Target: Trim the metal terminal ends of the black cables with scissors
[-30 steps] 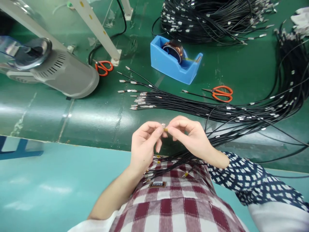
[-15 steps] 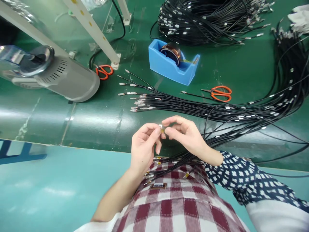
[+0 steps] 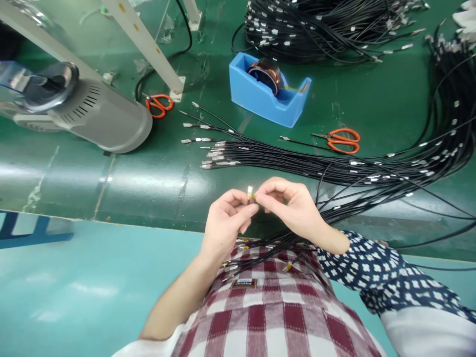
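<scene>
Near the table's front edge my left hand [image 3: 227, 218] pinches a cable end [image 3: 250, 190] that has a white label and a bit of yellow tape. My right hand [image 3: 293, 206] is closed at the same spot, its thumb and forefinger pinching the yellow tape [image 3: 254, 196]. Behind the hands lies a bundle of black cables [image 3: 275, 157] with white-tagged ends pointing left. More cable ends [image 3: 243, 248], some with yellow tape, rest across the checked apron below the hands.
A blue tape dispenser [image 3: 266, 101] holds an amber roll. Orange-handled scissors [image 3: 342, 140] lie right of it; another pair [image 3: 159, 105] sits beside a grey machine [image 3: 104, 116] and a white post [image 3: 148, 47]. Coiled black cables [image 3: 305, 29] lie at the back.
My right hand has shifted slightly right, and yellow tape now shows between the fingertips. The white label stands more upright and is more visible. The whole view has shifted slightly.
</scene>
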The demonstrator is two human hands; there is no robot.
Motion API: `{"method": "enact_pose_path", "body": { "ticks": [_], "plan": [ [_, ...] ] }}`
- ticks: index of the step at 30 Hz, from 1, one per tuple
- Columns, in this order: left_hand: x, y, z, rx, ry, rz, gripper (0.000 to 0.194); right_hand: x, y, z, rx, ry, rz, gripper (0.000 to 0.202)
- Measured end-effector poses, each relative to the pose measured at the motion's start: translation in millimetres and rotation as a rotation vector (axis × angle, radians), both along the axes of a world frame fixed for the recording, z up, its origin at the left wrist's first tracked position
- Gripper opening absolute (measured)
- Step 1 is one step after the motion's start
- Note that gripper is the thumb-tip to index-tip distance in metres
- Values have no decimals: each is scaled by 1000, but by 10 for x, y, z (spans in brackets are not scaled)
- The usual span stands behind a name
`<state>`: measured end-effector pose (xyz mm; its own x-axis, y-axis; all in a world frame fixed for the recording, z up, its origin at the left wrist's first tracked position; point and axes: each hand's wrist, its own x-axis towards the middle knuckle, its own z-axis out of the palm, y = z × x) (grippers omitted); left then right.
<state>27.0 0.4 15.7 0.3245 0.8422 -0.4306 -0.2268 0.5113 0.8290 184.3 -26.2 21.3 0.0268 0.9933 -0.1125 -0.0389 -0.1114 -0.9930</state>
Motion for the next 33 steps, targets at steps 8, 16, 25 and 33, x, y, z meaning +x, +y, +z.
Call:
{"method": "enact_pose_path", "body": {
  "ticks": [8,16,25,33],
  "plan": [
    [30,-58,-6,-28,-65,11,30,-34,9,33,52,-116,-66,12],
    [87,-101,-63,-8,-143,-6,23,-13,11,3,33,-21,-44,15],
    [44,-84,-105,50,-114,-55,20,110,120,-113,-24,172,124,15],
    [33,-72,-55,209,-18,52,13,103,3,-127,-97,69,-35,23]
  ]
}}
